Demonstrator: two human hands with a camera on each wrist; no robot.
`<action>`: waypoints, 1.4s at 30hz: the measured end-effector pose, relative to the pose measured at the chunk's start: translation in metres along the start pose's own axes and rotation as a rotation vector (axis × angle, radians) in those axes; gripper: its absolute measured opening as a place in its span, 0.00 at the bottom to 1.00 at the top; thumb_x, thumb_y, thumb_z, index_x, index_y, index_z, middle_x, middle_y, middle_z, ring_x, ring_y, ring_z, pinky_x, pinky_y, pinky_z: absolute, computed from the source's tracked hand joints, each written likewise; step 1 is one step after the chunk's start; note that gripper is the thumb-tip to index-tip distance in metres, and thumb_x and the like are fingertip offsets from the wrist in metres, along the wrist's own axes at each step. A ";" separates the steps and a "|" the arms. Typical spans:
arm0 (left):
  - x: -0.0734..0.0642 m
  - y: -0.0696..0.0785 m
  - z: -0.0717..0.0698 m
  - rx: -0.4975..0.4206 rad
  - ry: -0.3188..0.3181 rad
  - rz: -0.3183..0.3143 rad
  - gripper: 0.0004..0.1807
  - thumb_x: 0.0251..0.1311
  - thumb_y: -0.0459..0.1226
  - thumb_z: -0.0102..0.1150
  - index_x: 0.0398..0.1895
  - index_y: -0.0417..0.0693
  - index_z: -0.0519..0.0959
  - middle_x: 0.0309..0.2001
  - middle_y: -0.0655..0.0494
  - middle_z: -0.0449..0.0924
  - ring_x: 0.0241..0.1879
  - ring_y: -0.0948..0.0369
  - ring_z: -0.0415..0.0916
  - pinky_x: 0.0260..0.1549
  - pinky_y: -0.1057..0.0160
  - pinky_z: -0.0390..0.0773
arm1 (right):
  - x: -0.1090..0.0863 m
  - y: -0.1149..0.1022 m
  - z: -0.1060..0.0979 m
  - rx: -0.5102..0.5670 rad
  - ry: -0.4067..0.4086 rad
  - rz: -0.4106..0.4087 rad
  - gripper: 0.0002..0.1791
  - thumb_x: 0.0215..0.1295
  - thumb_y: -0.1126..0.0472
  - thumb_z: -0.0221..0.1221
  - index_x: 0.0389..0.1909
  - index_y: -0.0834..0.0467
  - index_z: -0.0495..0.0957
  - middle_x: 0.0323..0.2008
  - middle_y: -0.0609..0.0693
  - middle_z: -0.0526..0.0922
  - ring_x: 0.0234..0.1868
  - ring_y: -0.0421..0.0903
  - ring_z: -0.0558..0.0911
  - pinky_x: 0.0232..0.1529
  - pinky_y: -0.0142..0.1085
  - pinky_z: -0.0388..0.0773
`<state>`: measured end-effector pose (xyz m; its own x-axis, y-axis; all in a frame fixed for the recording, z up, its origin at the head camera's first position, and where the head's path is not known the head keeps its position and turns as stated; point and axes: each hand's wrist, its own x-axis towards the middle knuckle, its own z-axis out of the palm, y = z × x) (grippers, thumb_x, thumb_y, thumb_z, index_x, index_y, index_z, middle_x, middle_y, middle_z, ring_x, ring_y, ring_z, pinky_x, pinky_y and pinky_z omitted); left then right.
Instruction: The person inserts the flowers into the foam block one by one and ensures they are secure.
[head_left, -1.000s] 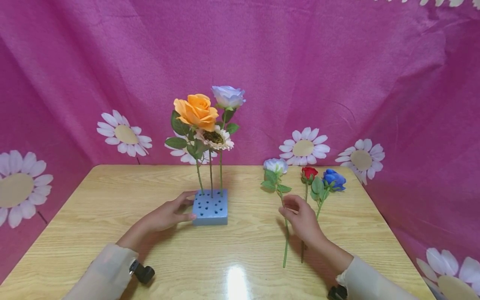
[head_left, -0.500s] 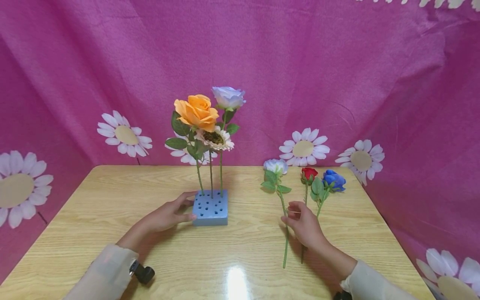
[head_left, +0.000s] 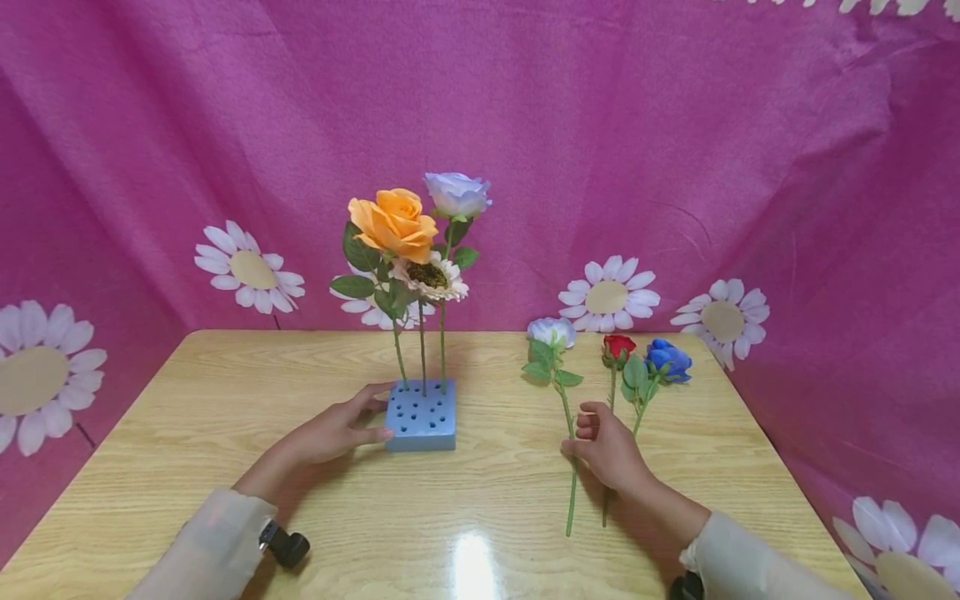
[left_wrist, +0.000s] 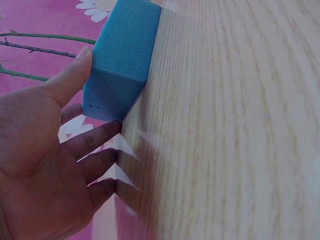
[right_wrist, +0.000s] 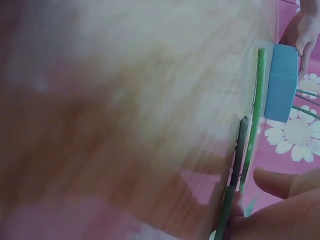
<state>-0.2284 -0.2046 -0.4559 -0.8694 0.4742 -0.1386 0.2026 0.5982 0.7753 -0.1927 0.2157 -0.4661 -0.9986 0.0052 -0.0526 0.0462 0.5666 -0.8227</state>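
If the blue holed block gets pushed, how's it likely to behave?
The blue holed block looks like foam, so probably light. The tall orange rose and pale lilac rose stand near its back edge, so it may tip backward. Its boxy shape makes rolling unlikely.

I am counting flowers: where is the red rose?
Head view: the red rose lies on the table at right, between the pale flower and the blue flower.
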 end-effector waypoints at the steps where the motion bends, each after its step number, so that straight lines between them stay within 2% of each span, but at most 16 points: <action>1: 0.000 0.000 0.000 -0.001 -0.001 0.000 0.42 0.71 0.50 0.63 0.82 0.56 0.54 0.71 0.37 0.69 0.71 0.38 0.66 0.69 0.31 0.59 | 0.001 0.001 0.000 -0.004 -0.005 -0.004 0.37 0.60 0.69 0.70 0.67 0.73 0.65 0.53 0.64 0.80 0.53 0.57 0.81 0.54 0.48 0.80; 9: -0.001 0.001 -0.001 -0.008 -0.014 0.013 0.42 0.71 0.50 0.62 0.82 0.55 0.52 0.73 0.36 0.67 0.73 0.37 0.63 0.69 0.31 0.58 | 0.009 -0.001 -0.003 -0.101 -0.037 -0.027 0.37 0.56 0.70 0.73 0.64 0.72 0.67 0.40 0.55 0.77 0.41 0.48 0.77 0.45 0.40 0.74; 15: 0.000 0.002 0.000 -0.008 -0.017 0.011 0.43 0.72 0.51 0.61 0.82 0.55 0.52 0.73 0.36 0.67 0.73 0.37 0.63 0.69 0.31 0.59 | 0.011 -0.006 -0.005 -0.130 -0.063 -0.006 0.37 0.54 0.71 0.73 0.64 0.71 0.68 0.40 0.57 0.79 0.39 0.48 0.77 0.40 0.40 0.75; 23: -0.001 0.001 0.000 -0.010 -0.009 0.002 0.42 0.71 0.51 0.62 0.82 0.56 0.53 0.72 0.37 0.68 0.72 0.38 0.64 0.69 0.31 0.59 | 0.014 -0.006 -0.005 -0.127 -0.077 0.026 0.34 0.48 0.69 0.72 0.58 0.69 0.71 0.41 0.56 0.81 0.40 0.49 0.80 0.42 0.40 0.77; 28: -0.001 0.001 0.000 -0.007 -0.011 0.006 0.42 0.72 0.51 0.61 0.82 0.55 0.52 0.72 0.35 0.68 0.72 0.37 0.64 0.69 0.31 0.59 | 0.015 -0.005 -0.008 0.002 -0.120 0.092 0.33 0.49 0.69 0.71 0.58 0.71 0.71 0.41 0.57 0.81 0.40 0.49 0.79 0.38 0.37 0.77; 34: -0.001 0.002 0.000 0.004 -0.016 0.021 0.42 0.73 0.50 0.60 0.82 0.53 0.51 0.72 0.34 0.67 0.72 0.37 0.65 0.69 0.31 0.59 | 0.019 -0.002 -0.017 0.198 -0.207 0.119 0.25 0.59 0.71 0.65 0.54 0.78 0.70 0.40 0.61 0.84 0.37 0.45 0.83 0.41 0.36 0.81; 38: -0.002 0.003 0.000 0.005 -0.016 0.014 0.42 0.72 0.50 0.61 0.82 0.54 0.52 0.72 0.35 0.68 0.72 0.37 0.64 0.69 0.31 0.58 | 0.021 -0.001 -0.023 0.383 -0.311 0.162 0.21 0.66 0.71 0.62 0.55 0.78 0.69 0.39 0.54 0.84 0.38 0.42 0.83 0.41 0.34 0.82; 42: -0.001 0.003 0.000 -0.003 -0.016 0.018 0.42 0.72 0.50 0.61 0.82 0.54 0.52 0.72 0.35 0.67 0.72 0.37 0.64 0.69 0.31 0.58 | 0.024 0.000 -0.030 0.521 -0.413 0.200 0.20 0.72 0.69 0.58 0.59 0.76 0.69 0.37 0.46 0.83 0.36 0.38 0.81 0.40 0.32 0.80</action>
<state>-0.2268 -0.2038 -0.4531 -0.8583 0.4952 -0.1345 0.2166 0.5873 0.7799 -0.2171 0.2407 -0.4500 -0.8831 -0.3041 -0.3573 0.3375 0.1175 -0.9340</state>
